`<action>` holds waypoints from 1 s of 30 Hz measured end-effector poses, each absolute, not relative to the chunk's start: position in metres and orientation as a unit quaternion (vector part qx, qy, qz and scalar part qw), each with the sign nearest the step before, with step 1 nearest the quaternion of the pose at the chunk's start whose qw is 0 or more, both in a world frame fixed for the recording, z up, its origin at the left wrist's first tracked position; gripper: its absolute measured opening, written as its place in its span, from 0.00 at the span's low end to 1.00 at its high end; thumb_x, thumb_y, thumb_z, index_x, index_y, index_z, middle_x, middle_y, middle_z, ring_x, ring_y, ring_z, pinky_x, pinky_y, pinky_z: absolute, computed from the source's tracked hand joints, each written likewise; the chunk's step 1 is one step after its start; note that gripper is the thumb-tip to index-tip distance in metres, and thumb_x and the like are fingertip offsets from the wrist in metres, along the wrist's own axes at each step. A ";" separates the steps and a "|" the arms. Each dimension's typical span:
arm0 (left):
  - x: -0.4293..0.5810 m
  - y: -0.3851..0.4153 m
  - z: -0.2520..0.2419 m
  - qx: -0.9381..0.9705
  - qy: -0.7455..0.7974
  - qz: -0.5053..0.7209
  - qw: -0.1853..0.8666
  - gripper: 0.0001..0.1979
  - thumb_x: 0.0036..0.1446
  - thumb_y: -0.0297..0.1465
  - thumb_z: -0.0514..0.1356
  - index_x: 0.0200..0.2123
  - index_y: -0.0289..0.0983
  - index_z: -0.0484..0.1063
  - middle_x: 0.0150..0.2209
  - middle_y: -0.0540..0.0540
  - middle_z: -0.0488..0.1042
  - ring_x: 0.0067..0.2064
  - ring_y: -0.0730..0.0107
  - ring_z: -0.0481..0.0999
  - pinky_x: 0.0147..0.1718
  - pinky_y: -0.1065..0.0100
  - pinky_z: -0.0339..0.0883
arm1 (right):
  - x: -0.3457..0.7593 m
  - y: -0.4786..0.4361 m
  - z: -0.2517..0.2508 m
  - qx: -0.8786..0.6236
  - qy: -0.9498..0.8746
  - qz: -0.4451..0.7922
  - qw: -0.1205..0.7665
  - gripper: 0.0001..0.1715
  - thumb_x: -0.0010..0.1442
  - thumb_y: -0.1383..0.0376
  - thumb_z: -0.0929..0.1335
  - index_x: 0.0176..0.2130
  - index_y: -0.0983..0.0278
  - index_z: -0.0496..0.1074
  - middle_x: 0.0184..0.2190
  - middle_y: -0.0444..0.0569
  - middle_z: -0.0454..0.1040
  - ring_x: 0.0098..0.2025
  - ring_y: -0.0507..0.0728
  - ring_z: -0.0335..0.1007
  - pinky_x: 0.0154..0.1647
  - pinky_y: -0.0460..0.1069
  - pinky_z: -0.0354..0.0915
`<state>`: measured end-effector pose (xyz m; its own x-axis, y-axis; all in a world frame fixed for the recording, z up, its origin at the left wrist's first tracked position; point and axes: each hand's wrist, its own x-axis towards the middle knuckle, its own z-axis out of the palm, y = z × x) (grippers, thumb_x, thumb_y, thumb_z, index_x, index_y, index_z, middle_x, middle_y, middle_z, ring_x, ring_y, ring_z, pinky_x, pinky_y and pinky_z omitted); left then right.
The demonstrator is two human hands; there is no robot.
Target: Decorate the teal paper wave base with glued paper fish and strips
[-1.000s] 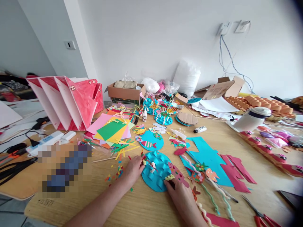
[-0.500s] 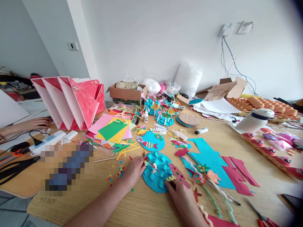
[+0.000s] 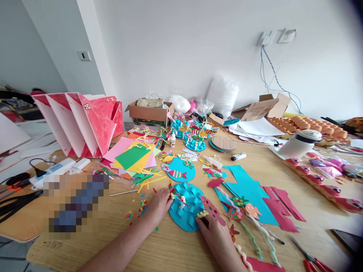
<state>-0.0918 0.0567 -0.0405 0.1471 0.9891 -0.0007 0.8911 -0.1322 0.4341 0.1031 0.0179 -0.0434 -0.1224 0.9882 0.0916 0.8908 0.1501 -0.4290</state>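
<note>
A round blue disc (image 3: 185,224) with raised curled paper strips lies in front of me. My left hand (image 3: 160,207) is closed at its left rim, where a small striped paper fish (image 3: 171,187) pokes up from the fingertips. At the right rim my right hand (image 3: 217,236) is closed in a pinch by a pink spotted paper fish (image 3: 211,209). A short wavy yellow strip (image 3: 202,214) shows at those fingertips. On the disc is a small red and white piece (image 3: 183,201). Behind it lies another blue disc (image 3: 177,166) bearing paper fish.
Blue paper (image 3: 252,192), dark-pink scraps (image 3: 280,213) and red-handled scissors (image 3: 307,253) lie to the right. Coloured sheets (image 3: 133,156) and a pink-painted structure (image 3: 98,124) are left. Glue bottles (image 3: 172,139), finished blue discs (image 3: 195,143) and a cardboard box (image 3: 149,113) stand behind.
The view has shifted slightly, so most things appear a little farther left. Both hands keep nearly the same place at the disc. Another person's hand at far left has left the view.
</note>
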 end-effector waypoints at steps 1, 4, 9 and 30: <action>-0.092 0.057 -0.041 0.738 0.638 0.145 0.168 0.03 0.52 0.24 0.54 0.32 0.34 0.66 0.34 0.44 0.71 0.37 0.65 0.70 0.35 0.68 0.61 | 0.103 0.018 -0.044 -0.638 -0.737 0.134 0.178 0.14 0.54 0.65 0.60 0.28 0.63 0.73 0.29 0.51 0.76 0.35 0.58 0.71 0.31 0.47 0.61; -0.092 0.056 -0.041 0.738 0.639 0.141 0.165 0.03 0.52 0.24 0.54 0.32 0.33 0.67 0.34 0.43 0.71 0.37 0.65 0.70 0.34 0.68 0.61 | 0.103 0.019 -0.044 -0.637 -0.739 0.130 0.176 0.14 0.54 0.65 0.60 0.28 0.63 0.73 0.30 0.51 0.76 0.34 0.57 0.71 0.31 0.47 0.61; -0.092 0.057 -0.039 0.744 0.635 0.132 0.162 0.04 0.53 0.24 0.53 0.32 0.33 0.67 0.33 0.43 0.71 0.37 0.65 0.70 0.34 0.68 0.61 | 0.103 0.017 -0.040 -0.640 -0.736 0.141 0.169 0.13 0.54 0.65 0.60 0.29 0.63 0.73 0.31 0.51 0.76 0.35 0.57 0.70 0.31 0.47 0.61; -0.095 0.058 -0.049 0.744 0.623 0.177 0.164 0.02 0.51 0.24 0.54 0.30 0.35 0.66 0.32 0.45 0.70 0.36 0.66 0.70 0.34 0.69 0.61 | 0.101 0.017 -0.028 -0.643 -0.737 0.150 0.142 0.14 0.54 0.65 0.60 0.29 0.63 0.74 0.29 0.51 0.76 0.33 0.57 0.70 0.30 0.47 0.60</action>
<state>-0.0947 0.0582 -0.0492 0.1616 0.9851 0.0585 0.8692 -0.1702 0.4643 0.1011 0.0170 -0.0283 -0.1319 0.9911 0.0163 0.9059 0.1272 -0.4039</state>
